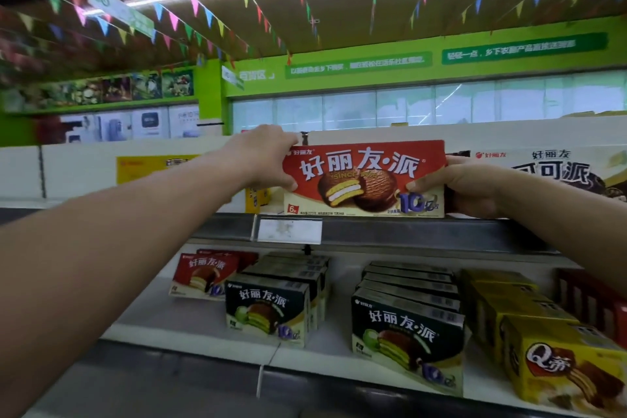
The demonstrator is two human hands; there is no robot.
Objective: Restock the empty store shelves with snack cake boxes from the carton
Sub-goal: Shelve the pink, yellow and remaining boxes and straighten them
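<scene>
Hidden: fingers of both grips went behind the red snack cake box [364, 178], so mostly thumbs showed on its front.
Partly covered: a small yellow box [258, 198] behind the red box's left end, and a large pale box [556, 170] to its right, crossed by the right arm.
Hard to read: the price label [288, 230] just below the red box's lower left corner (washed out to white).
Unclear: whether the red box's bottom edge sat on the top shelf [424, 231] or hung just over its lip.
Left grip [263, 156]: clasped round the red box's left end.
Right grip [471, 185]: clasped round its right end.
Red box: upright, front toward the camera, between the two grips at the top shelf's front edge.
Below the red box: rows of green boxes [407, 332] on the lower shelf [190, 319].
</scene>
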